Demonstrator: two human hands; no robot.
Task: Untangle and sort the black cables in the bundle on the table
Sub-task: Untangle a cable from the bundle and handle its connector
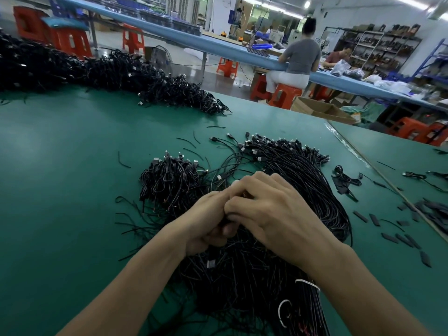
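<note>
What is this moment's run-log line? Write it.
left hand: grips tangled black cable bundle | right hand: pinches same bundle | surface: green table mat

no readable text, labels, brands, numbers or signs anywhere

I see the main bundle of black cables [310, 190] lying on the green tabletop [72, 178]. It is a long, thick sheaf that curves from its plug ends [278, 146] at the far side round toward the near edge, where white ties [308, 283] bind part of it. Just to its left, touching it, sits a smaller clump [169, 183] of looped cables with plugs sticking up. Thin loose strands [132, 225] stray flat from the tangle's left side.
</note>
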